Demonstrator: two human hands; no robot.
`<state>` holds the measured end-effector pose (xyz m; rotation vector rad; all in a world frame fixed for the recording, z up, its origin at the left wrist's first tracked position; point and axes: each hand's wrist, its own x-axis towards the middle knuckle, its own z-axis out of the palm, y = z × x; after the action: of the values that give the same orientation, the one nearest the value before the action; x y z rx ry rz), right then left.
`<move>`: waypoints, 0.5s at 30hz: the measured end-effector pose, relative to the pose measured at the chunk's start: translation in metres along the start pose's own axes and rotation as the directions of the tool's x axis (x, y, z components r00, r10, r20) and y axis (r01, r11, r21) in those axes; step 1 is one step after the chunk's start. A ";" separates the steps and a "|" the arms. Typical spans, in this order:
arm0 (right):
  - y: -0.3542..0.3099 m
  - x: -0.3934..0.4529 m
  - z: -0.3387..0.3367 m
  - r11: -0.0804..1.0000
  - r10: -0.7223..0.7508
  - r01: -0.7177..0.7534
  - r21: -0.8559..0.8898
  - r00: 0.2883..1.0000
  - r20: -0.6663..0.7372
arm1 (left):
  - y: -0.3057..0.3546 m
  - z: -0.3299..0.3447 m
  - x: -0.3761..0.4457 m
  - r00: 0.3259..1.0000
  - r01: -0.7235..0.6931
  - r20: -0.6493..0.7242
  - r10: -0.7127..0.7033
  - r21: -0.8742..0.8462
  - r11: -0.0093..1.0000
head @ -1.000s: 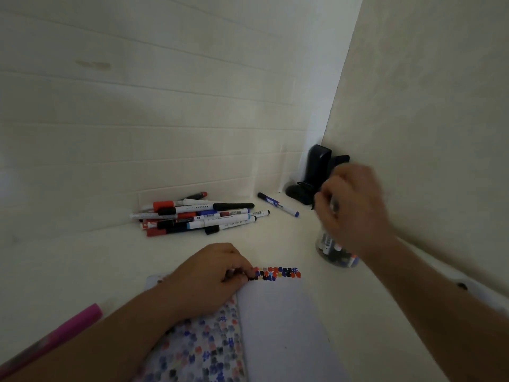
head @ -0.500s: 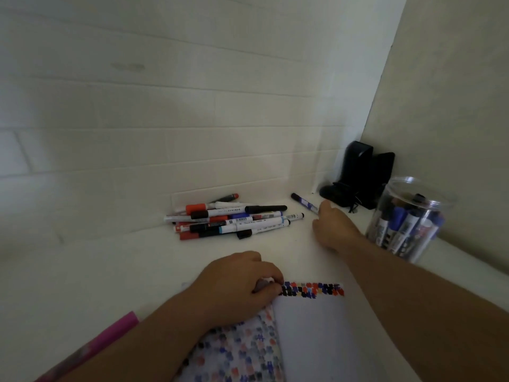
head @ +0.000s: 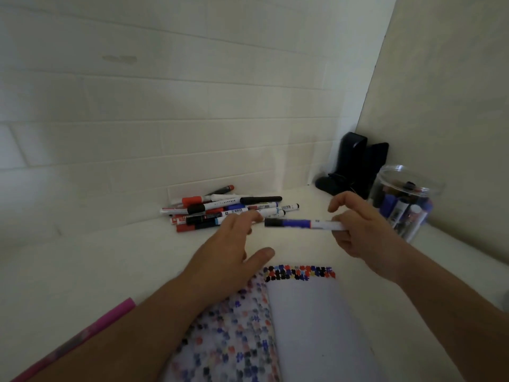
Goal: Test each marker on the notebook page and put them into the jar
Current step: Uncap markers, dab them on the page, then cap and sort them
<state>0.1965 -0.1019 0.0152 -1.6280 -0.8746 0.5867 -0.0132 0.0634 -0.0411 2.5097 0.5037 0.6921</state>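
My right hand (head: 360, 230) pinches the blue-and-white marker (head: 303, 224) by its white end, level above the worktop (head: 96, 266); its capped end points left toward my spread, empty left hand (head: 234, 238), the nearer one.

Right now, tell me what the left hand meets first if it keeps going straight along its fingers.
The left hand points toward the dark cap end of the blue marker held by the right hand. Depth is unclear; missing it, it would likely meet the marker pile.
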 end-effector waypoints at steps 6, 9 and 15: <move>0.026 -0.030 0.009 0.993 0.046 -0.030 -0.113 0.989 0.141 | 0.010 0.000 0.000 0.987 -0.147 0.070 0.142 0.068 0.987; 0.024 -0.038 0.011 0.592 -0.046 0.255 -0.764 0.958 0.284 | 0.011 0.000 0.000 0.985 -0.161 0.074 0.154 0.102 0.982; 0.016 -0.041 0.046 0.229 -0.287 0.481 -0.847 0.864 0.413 | 0.022 0.005 -0.004 0.988 -0.137 0.074 0.133 0.061 0.989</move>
<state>0.1405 -0.1088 -0.0137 -2.2460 -1.9505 -0.2949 -0.0087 0.0417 -0.0348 2.6386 0.3390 0.6451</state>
